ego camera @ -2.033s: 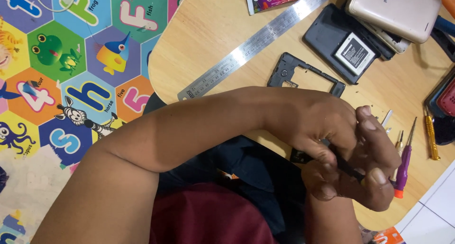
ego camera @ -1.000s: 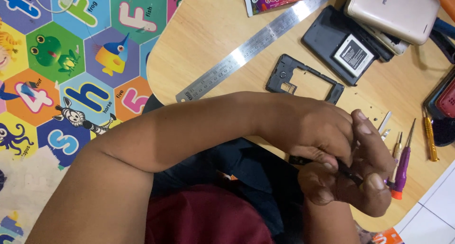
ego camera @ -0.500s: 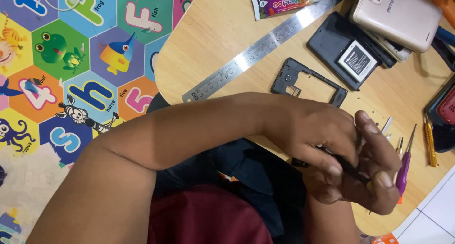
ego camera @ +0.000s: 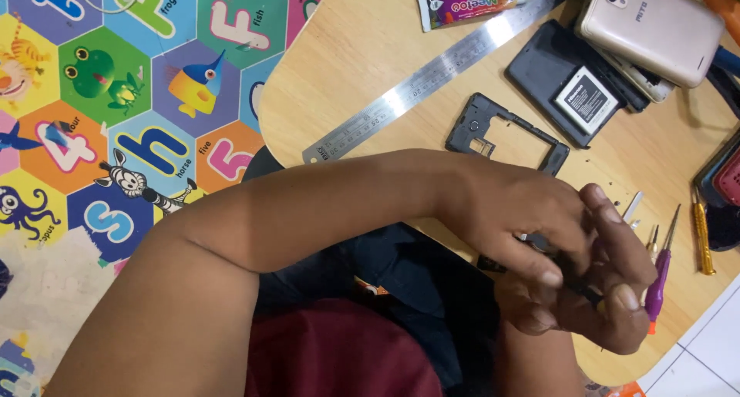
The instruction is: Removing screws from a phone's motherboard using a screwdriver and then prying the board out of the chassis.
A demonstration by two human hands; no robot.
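Both hands are clasped together at the near edge of the wooden surface [ego camera: 370, 73], over the person's lap. The left hand [ego camera: 516, 220] reaches across and folds its fingers over the right hand [ego camera: 593, 297]; between them they pinch one small dark part [ego camera: 574, 281], mostly hidden, so what it is cannot be made out.

Just beyond the hands, toward the middle of the surface, lies one black phone frame [ego camera: 505, 135], empty and flat. One steel ruler [ego camera: 424, 81] runs slantwise from the left edge toward the far edge. Beside its far end lies one glue tube [ego camera: 470, 4]. Toward the far right corner lies one dark phone body [ego camera: 574, 81] with its battery showing, and one pale gold phone [ego camera: 647, 27] partly overlapping it.

By the right edge, just beside the right hand, there are three slim tools: one purple-handled screwdriver [ego camera: 659, 285], one yellow-handled screwdriver [ego camera: 701, 239] and one thin metal tool [ego camera: 632, 206].

Below the surface's left edge, one alphabet play mat [ego camera: 116, 119] covers the floor.
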